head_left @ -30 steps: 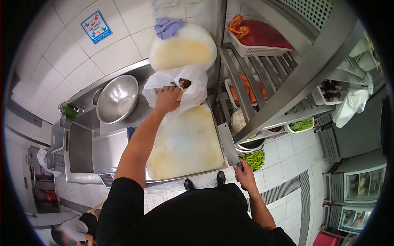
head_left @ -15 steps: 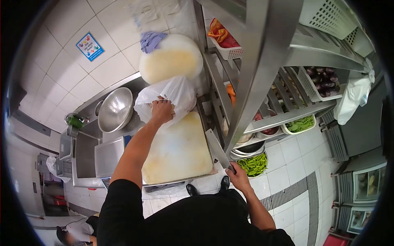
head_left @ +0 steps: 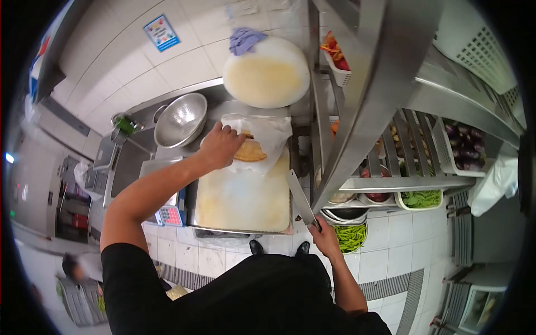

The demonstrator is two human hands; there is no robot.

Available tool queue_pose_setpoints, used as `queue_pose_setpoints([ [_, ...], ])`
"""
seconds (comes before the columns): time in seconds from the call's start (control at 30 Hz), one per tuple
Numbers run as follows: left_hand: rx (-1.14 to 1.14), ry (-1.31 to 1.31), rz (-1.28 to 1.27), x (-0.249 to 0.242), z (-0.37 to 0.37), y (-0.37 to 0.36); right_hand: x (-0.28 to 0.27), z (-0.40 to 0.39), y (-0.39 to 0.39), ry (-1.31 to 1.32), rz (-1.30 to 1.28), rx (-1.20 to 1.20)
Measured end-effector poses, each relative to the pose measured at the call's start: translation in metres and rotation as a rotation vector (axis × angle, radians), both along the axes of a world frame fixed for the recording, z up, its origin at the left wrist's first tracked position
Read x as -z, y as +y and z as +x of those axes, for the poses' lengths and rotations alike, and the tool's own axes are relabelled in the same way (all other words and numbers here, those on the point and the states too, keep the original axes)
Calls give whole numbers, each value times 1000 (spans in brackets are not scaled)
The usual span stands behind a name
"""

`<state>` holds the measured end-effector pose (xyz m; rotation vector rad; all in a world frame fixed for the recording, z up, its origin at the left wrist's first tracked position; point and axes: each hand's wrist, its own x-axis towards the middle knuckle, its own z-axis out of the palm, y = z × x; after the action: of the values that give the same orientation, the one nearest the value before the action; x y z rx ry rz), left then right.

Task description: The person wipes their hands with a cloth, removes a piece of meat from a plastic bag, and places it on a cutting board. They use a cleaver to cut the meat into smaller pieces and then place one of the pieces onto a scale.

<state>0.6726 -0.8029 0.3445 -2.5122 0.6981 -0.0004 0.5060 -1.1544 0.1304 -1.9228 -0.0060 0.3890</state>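
Note:
My left hand (head_left: 222,146) is on the white plastic bag (head_left: 273,134), its fingers bent over the bag's left edge. Beside those fingers, a tan, brownish piece of food (head_left: 250,151) shows at the bag's opening. Under the bag's lower part lies a yellow-stained white cutting board (head_left: 243,198). My right hand (head_left: 325,237) is wrapped round the handle of a large knife (head_left: 302,200), whose blade points up and left beside the board's right edge.
A steel colander (head_left: 181,120) stands by the sink at the left. Behind the bag leans a round board (head_left: 267,72) with a purple cloth (head_left: 245,40). A steel rack (head_left: 357,111) rises at the right, over green peppers (head_left: 350,238). A person (head_left: 84,268) is at lower left.
The bag has gone from upright and bulky to low and flattened, and the food in it now shows. My left hand has moved to its left edge. The view has shifted.

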Motion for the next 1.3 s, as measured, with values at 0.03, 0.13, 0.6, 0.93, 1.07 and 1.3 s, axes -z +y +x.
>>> queue_pose_setpoints([
  [0.03, -27, -1, -1, 5, -15, 6, -2, 10, 5, -8, 16, -19],
  [0.13, -21, -82, -122, 38, -60, 26, -6, 44, 21, -13, -38, -103],
  [0.6, -306, -251, -379, 125, -169, 38, -4, 168, 139, -237, -218, -72],
  [0.93, -421, -316, -753, 186, -204, 23, -39, 132, 119, -324, -348, -124],
  [1.07, -413, -242, -954, 177, -184, 46, -34, 66, 96, -188, -302, -27],
  [1.3, -29, 0, -977, 157, -83, 47, -29, -2, 88, 38, -49, 237],
])
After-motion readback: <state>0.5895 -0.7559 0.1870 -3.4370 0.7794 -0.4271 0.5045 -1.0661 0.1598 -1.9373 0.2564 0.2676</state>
